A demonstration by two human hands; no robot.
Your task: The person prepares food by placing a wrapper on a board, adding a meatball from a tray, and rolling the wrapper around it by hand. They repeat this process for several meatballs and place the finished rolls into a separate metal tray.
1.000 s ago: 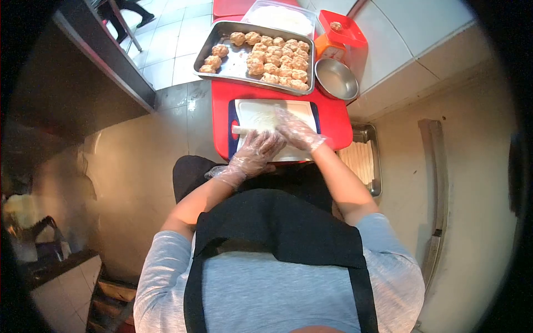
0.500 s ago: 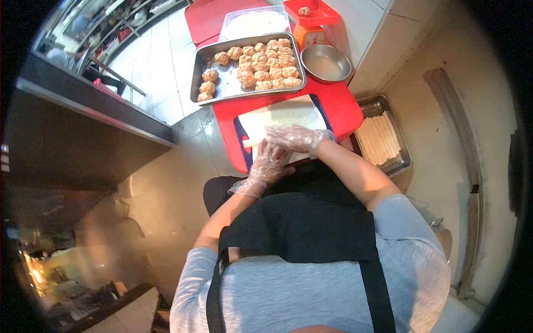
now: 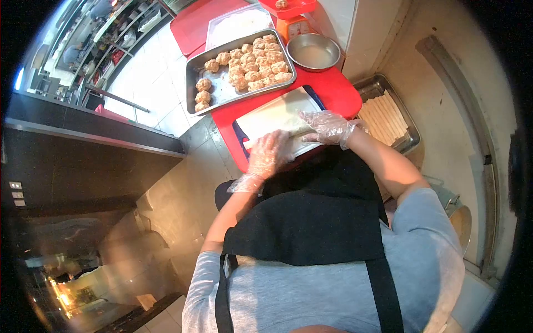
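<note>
A white cutting board with dark blue ends (image 3: 315, 97) lies before me, with a pale thin wrapper sheet (image 3: 266, 119) spread on it. My left hand (image 3: 266, 155), in a clear plastic glove, lies with outstretched fingers at the sheet's near edge. A pale rolled strip (image 3: 247, 144) pokes out just left of those fingers. My right hand (image 3: 328, 127), gloved too, rests on the sheet's right part with fingers stretched and thumb apart. Between the hands the near edge seems rolled up, partly hidden by the gloves.
A steel tray (image 3: 222, 95) of meatball-like lumps (image 3: 261, 61) stands beyond the board on a red table (image 3: 338, 91). Behind are a metal bowl (image 3: 313, 53), an orange scale (image 3: 294, 28) and a plastic container (image 3: 239, 25). Lower right, another tray (image 3: 413, 133) holds pale rolls (image 3: 383, 119).
My hands, close together and overlapping before, have moved apart: the right hand went rightward along the board, the left stayed near the left side. The view has shifted slightly.
</note>
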